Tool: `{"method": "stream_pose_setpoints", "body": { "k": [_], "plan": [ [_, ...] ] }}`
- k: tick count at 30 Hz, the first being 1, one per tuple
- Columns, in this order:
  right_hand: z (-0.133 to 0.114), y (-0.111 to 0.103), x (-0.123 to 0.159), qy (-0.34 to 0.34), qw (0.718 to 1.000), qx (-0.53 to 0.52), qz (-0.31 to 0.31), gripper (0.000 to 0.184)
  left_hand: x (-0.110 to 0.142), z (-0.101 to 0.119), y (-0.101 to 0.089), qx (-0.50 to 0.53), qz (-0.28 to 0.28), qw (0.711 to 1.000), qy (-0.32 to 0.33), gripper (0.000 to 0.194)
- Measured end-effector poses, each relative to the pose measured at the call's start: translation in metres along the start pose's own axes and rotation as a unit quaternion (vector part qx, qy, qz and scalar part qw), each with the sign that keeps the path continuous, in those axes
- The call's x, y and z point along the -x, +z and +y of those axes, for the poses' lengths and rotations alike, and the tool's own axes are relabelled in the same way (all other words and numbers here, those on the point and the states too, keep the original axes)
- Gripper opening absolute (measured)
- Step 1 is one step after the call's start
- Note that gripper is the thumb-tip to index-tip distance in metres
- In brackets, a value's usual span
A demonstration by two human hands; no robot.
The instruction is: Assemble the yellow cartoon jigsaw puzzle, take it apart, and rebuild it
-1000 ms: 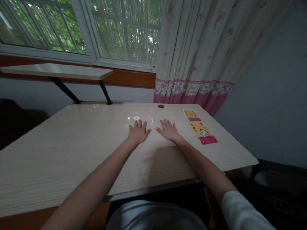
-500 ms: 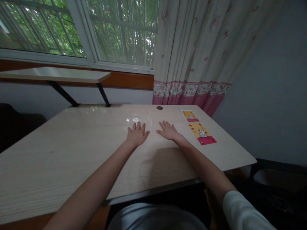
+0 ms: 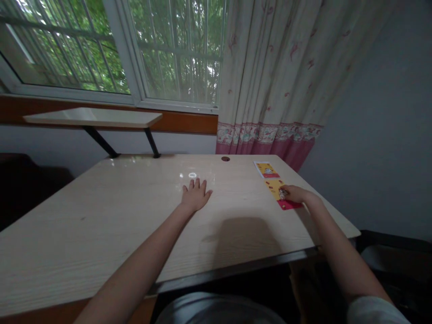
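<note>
My left hand [image 3: 195,197] lies flat on the light wooden desk [image 3: 101,216], fingers stretched out and together, holding nothing. My right hand [image 3: 297,194] rests near the desk's right edge on a yellow and red card with a cartoon figure [image 3: 276,186]. Its fingers lie on the card's middle and point left, and the card stays flat on the desk. A second, similar card [image 3: 266,169] lies just beyond it, untouched.
A round cable hole [image 3: 225,159] sits at the desk's back edge. A narrow shelf on black brackets [image 3: 94,118] stands at the back left under the window. A cream and pink curtain [image 3: 270,90] hangs behind the desk, next to a grey wall on the right.
My right hand has moved from beside my left hand to the right and now rests on the nearer card. The left hand has stayed put. The camera view shifted slightly.
</note>
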State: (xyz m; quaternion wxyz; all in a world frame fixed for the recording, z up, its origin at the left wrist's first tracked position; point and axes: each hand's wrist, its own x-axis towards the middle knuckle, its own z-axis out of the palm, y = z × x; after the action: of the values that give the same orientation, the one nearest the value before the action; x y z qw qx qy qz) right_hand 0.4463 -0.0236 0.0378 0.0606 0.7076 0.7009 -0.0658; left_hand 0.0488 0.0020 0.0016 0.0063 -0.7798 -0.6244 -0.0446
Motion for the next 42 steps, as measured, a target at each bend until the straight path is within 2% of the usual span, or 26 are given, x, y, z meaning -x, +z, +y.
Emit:
{"method": "stream_pose_setpoints", "body": {
  "k": [3, 6, 12, 14, 18, 22, 26, 29, 31, 33, 34, 36, 37, 38, 40, 42],
  "plan": [
    [0.0, -0.003, 0.011, -0.023, 0.999, -0.008, -0.049, 0.055, 0.007, 0.005, -0.011, -0.002, 0.01, 1.0, 0.002, 0.056],
    [-0.02, -0.008, 0.017, -0.05, 0.997, -0.016, -0.05, 0.057, 0.014, 0.01, -0.022, -0.003, 0.037, 0.999, 0.033, 0.045],
    [-0.098, -0.005, 0.02, -0.131, 0.989, -0.06, -0.022, 0.058, 0.023, 0.022, -0.03, 0.036, 0.054, 0.974, 0.217, 0.038],
    [-0.128, -0.002, 0.018, -0.182, 0.981, -0.06, 0.0, 0.056, 0.024, 0.027, -0.029, 0.055, 0.063, 0.965, 0.247, 0.038],
    [-0.176, -0.001, 0.007, -0.261, 0.963, -0.038, 0.063, 0.057, 0.023, 0.029, -0.027, 0.065, 0.084, 0.964, 0.244, 0.036],
    [-0.197, -0.004, -0.02, -0.299, 0.951, -0.056, 0.046, 0.032, 0.019, 0.018, -0.025, 0.035, 0.069, 0.974, 0.214, 0.036],
    [-0.196, -0.002, -0.05, -0.264, 0.956, -0.076, 0.104, 0.029, 0.014, 0.006, -0.024, 0.031, 0.033, 0.979, 0.197, 0.041],
    [-0.181, 0.002, -0.063, -0.204, 0.968, -0.069, 0.132, 0.031, 0.011, 0.0, -0.025, 0.039, 0.017, 0.981, 0.19, 0.043],
    [-0.164, 0.004, -0.067, -0.104, 0.977, -0.062, 0.177, 0.037, 0.009, -0.004, -0.025, 0.043, 0.01, 0.983, 0.179, 0.044],
    [-0.144, 0.004, -0.068, 0.045, 0.973, -0.062, 0.218, 0.047, 0.007, -0.008, -0.025, 0.047, 0.004, 0.983, 0.176, 0.044],
    [-0.133, 0.004, -0.069, 0.122, 0.966, -0.065, 0.221, 0.052, 0.007, -0.01, -0.025, 0.049, 0.001, 0.983, 0.178, 0.044],
    [-0.114, 0.004, -0.069, 0.217, 0.958, -0.073, 0.175, 0.058, 0.006, -0.013, -0.025, 0.056, -0.01, 0.981, 0.188, 0.044],
    [-0.108, 0.004, -0.07, 0.228, 0.96, -0.076, 0.146, 0.059, 0.006, -0.013, -0.025, 0.061, -0.017, 0.979, 0.195, 0.044],
    [-0.104, 0.004, -0.07, 0.211, 0.967, -0.077, 0.12, 0.06, 0.006, -0.013, -0.025, 0.067, -0.022, 0.977, 0.203, 0.043],
    [-0.105, 0.003, -0.072, 0.127, 0.984, -0.078, 0.094, 0.059, 0.007, -0.013, -0.027, 0.079, -0.028, 0.972, 0.222, 0.042],
    [-0.118, 0.002, -0.074, 0.008, 0.993, -0.078, 0.093, 0.057, 0.008, -0.012, -0.028, 0.087, -0.02, 0.969, 0.232, 0.041]
  ]
}}
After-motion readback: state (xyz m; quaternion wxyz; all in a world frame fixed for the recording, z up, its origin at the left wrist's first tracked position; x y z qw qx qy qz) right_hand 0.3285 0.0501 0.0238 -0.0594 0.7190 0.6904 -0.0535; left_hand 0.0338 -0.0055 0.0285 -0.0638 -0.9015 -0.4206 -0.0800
